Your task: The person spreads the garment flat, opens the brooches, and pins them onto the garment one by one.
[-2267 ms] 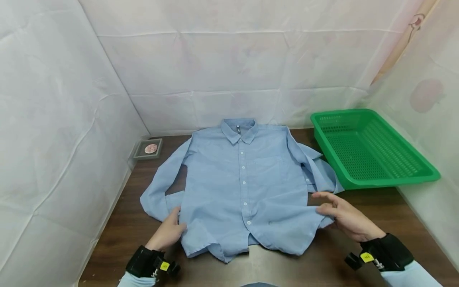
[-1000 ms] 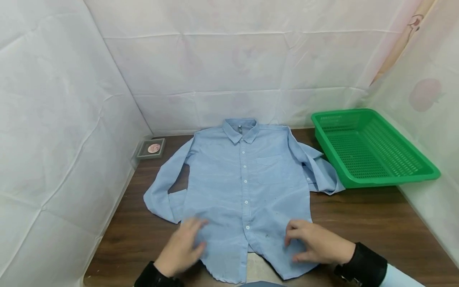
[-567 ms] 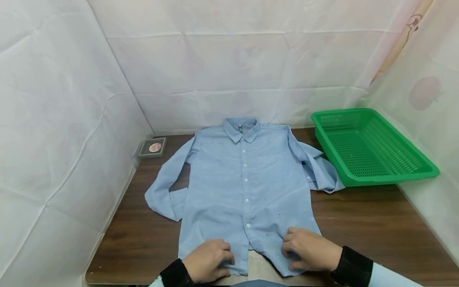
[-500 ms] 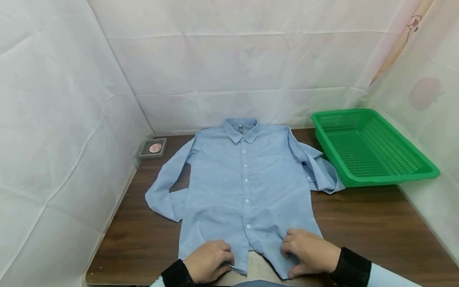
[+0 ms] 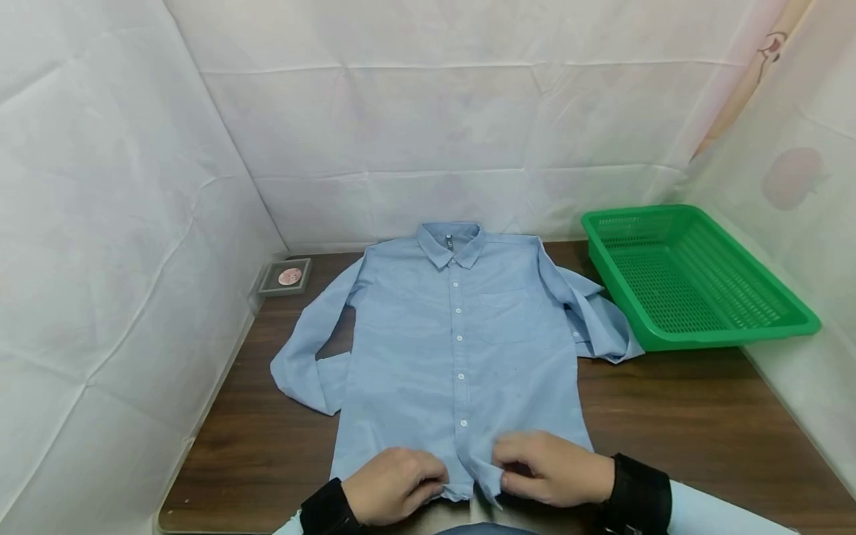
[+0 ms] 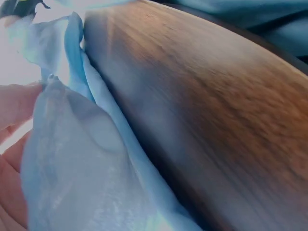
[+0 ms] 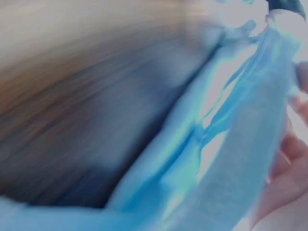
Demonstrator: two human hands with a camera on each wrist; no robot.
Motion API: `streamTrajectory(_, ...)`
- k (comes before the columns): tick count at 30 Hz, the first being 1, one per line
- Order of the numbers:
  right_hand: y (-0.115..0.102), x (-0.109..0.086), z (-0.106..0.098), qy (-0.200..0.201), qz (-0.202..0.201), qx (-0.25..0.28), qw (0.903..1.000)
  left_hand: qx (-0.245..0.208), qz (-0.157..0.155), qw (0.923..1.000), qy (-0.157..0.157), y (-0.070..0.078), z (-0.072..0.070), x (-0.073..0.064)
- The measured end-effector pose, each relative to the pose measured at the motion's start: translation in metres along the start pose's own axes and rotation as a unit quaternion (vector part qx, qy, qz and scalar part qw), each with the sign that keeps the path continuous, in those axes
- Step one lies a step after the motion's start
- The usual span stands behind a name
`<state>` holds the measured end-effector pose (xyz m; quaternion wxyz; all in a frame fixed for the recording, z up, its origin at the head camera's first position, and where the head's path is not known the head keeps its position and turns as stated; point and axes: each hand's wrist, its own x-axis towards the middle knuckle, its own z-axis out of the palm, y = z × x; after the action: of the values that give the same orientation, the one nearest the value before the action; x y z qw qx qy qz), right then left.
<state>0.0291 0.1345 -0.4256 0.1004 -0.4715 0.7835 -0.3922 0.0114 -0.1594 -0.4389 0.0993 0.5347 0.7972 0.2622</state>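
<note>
A light blue button-up shirt (image 5: 408, 334) lies front up on the dark wooden table (image 5: 669, 416), collar toward the back wall. At its lower front edge my left hand (image 5: 394, 484) pinches the hem on the left panel. My right hand (image 5: 551, 468) pinches the hem of the right panel near the button line and draws it up into a fold. In the left wrist view the shirt hem (image 6: 82, 144) hangs over the fingers close to the table edge. The right wrist view is blurred, with the cloth (image 7: 240, 130) bunched against the fingers (image 7: 288, 168).
A green plastic basket (image 5: 729, 338) stands at the right, its near left corner beside the shirt's folded sleeve (image 5: 602, 327). A small grey box with a pink disc (image 5: 290, 276) sits at the back left. White cloth walls (image 5: 428, 119) enclose the table.
Both hands came inward from the shirt's sides to its lower hem and gripped it. The right hand has since moved left, pulling the right panel's hem toward the middle.
</note>
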Motion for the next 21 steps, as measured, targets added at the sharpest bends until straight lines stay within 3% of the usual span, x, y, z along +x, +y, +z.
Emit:
streamTrajectory(2, -0.002, 0.005, -0.001, 0.028, -0.014, -0.002, 0.9995, 0.019, 0.005, 0.9998, -0.004, 0.001, 0.002, 0.003)
streamTrajectory(5, 0.001, 0.008, 0.002, 0.030, -0.018, -0.066, 0.9972, 0.046, 0.006, 0.9985, -0.028, 0.001, 0.006, 0.005)
streamTrajectory(9, 0.014, 0.003, 0.008, -0.051, -0.004, -0.154, 0.9868, 0.035, -0.033, 0.9968, -0.064, 0.000, 0.005, 0.007)
streamTrajectory(12, 0.020, -0.001, 0.009, -0.108, 0.015, -0.145, 0.9833, 0.042, -0.076, 0.9949, -0.051, -0.005, -0.005, 0.010)
streamTrajectory(14, 0.020, 0.000, 0.006, -0.117, 0.030, -0.129, 0.9842, 0.062, -0.104, 0.9921, -0.033, -0.011, -0.015, 0.014)
streamTrajectory(18, 0.018, 0.007, -0.014, -0.068, 0.078, -0.145, 0.9840, 0.090, -0.161, 0.9829, 0.005, -0.031, -0.037, 0.026)
streamTrajectory(21, 0.028, 0.015, -0.035, 0.007, 0.127, -0.208, 0.9697, 0.101, -0.194, 0.9754, 0.027, -0.049, -0.050, 0.039)
